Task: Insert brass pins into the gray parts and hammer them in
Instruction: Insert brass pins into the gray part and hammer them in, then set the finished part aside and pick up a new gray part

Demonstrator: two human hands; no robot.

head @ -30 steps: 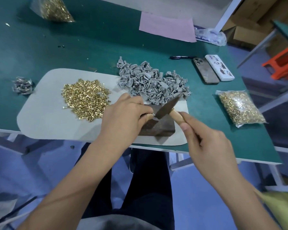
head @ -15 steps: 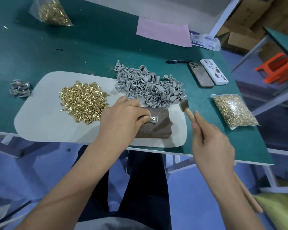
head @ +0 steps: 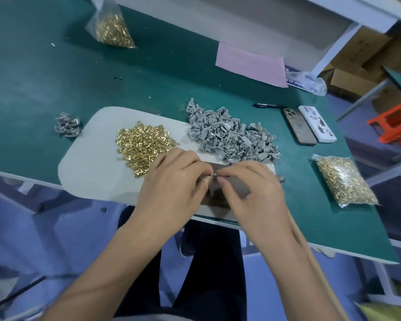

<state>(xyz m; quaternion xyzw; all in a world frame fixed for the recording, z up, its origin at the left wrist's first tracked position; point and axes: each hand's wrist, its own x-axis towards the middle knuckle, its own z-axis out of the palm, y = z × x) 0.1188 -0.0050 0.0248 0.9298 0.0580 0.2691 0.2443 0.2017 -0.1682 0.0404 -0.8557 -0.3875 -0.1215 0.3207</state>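
Both my hands meet over the dark block (head: 237, 187) at the table's front edge. My left hand (head: 176, 181) pinches a small gray part (head: 214, 174) above the block. The thumb and forefinger of my right hand (head: 255, 195) touch the same part from the right. The hammer stays in my right hand: its wooden handle (head: 299, 230) runs back under my wrist, and its head (head: 280, 179) peeks out right of the hand. A pile of brass pins (head: 144, 142) and a heap of gray parts (head: 232, 137) lie on the pale mat (head: 90, 170).
A small pile of gray parts (head: 67, 125) lies left of the mat. Bags of brass pins sit at the right (head: 343, 181) and far left (head: 111, 28). Two phones (head: 299, 126), a pen (head: 269, 105) and pink paper (head: 250, 63) lie behind. The table edge is just below my hands.
The hammer struck the part on the block, then lifted away to the right. My right hand has now come back in and its fingertips join my left hand on the part.
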